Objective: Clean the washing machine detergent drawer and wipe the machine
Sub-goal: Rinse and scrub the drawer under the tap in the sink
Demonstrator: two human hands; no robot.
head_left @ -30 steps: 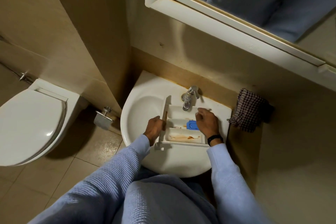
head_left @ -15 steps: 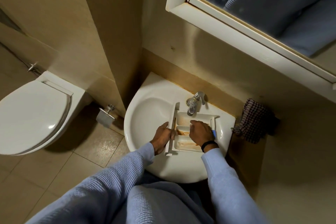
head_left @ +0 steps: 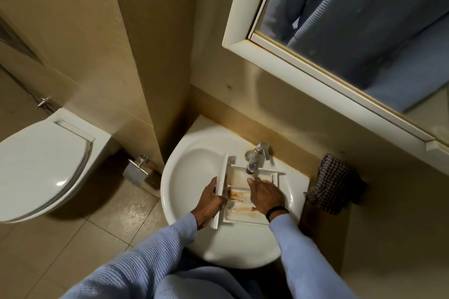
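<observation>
White moulded plastic, the detergent drawer lies in the basin with its open compartments facing up, the far one directly beneath the tap. Brown residue streaks the compartment floors. The front panel stands at the person's left, its long edge running from near side to far side. The drawer body extends from it to the right across the bowl, so the drawer points rightward toward the basin's flat edge. The left hand grips the front panel, fingers curled round it. The right hand is spread flat, palm down, over the middle compartments, with nothing visibly clasped. A sliver of blue shows beneath it, unidentifiable. Judgement: the item is light and rigid, likely slick where wet or soapy, with thin dividers that could crack under twisting. The panel is the soundest hold. A checked cloth hangs just right of the basin.
</observation>
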